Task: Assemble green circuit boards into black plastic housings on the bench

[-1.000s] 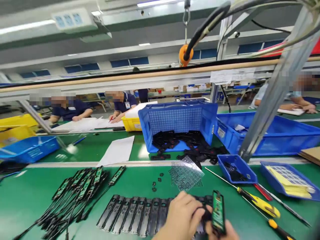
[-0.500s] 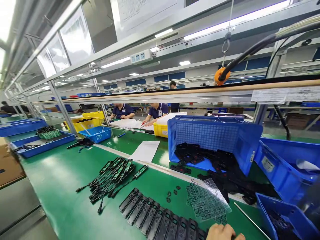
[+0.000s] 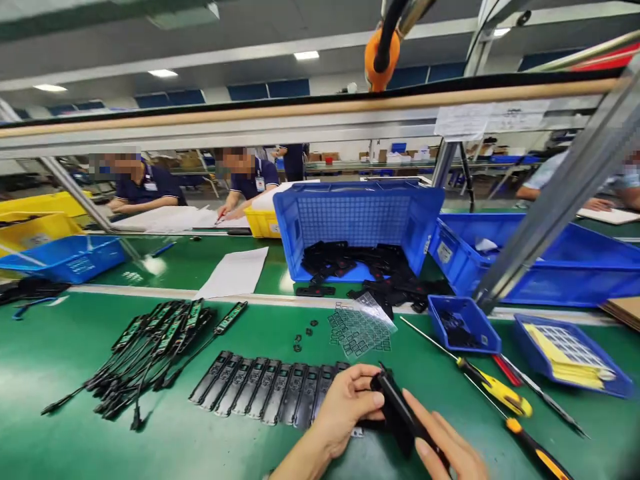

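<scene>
Head view: we have a slim black plastic housing (image 3: 403,407) held tilted over the bench (image 3: 150,453), at the right end of the shell row. Left hand (image 3: 347,403): fingers pinch its far end, probably to steady it. Right hand (image 3: 447,445): fingers grip along its length, thumb opposite, likely against twisting. Black shells (image 3: 265,390), long and glossy, lie side by side, recesses up, seemingly for quick picking. Left of them, cabled circuit boards (image 3: 173,330) heap up, green in black frames, cords towards us. Beyond the shells, clear film (image 3: 363,327) with square outlines lies flat. Right, a yellow-black screwdriver (image 3: 500,393) points its handle our way, handy to grab. Behind, a blue grid-walled crate (image 3: 355,217) seems tipped, mouth facing us, matte black parts (image 3: 345,260) within reach.
</scene>
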{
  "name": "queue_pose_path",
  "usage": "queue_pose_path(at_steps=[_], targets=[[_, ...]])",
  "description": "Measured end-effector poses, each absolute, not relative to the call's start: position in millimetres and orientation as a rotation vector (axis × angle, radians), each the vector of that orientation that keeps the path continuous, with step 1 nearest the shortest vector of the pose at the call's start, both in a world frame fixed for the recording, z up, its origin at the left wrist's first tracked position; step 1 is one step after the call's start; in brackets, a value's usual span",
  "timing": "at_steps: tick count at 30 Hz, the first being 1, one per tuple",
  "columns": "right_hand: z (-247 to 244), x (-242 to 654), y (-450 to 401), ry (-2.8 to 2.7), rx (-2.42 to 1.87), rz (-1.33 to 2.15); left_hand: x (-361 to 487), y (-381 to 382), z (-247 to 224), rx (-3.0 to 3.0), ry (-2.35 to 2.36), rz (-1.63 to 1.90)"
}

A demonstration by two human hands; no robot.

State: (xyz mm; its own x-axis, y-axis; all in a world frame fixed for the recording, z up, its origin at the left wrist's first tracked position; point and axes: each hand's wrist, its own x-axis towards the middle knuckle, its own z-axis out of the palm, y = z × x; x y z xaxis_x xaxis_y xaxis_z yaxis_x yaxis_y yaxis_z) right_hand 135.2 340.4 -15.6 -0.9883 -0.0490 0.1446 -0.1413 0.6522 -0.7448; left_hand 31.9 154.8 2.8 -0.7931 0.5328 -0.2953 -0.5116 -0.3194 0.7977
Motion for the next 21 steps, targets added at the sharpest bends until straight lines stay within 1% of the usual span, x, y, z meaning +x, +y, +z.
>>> queue_pose_path(at_steps=[8, 15, 21], targets=[[-0.8, 135.3, 308.9, -2.750, 0.172, 1.318, 37.6, 146.4, 2.2, 0.018, 1.226, 2.213], [-22.5, 132.4, 301.0, -2.781, 0.251, 1.156, 34.6, 138.8, 5.0, -0.061, 1.065, 2.240], [-32.6, 126.6, 295.1, -2.734, 0.008, 1.275, 36.5, 141.8, -1.9, -0.071, 1.214, 2.338]])
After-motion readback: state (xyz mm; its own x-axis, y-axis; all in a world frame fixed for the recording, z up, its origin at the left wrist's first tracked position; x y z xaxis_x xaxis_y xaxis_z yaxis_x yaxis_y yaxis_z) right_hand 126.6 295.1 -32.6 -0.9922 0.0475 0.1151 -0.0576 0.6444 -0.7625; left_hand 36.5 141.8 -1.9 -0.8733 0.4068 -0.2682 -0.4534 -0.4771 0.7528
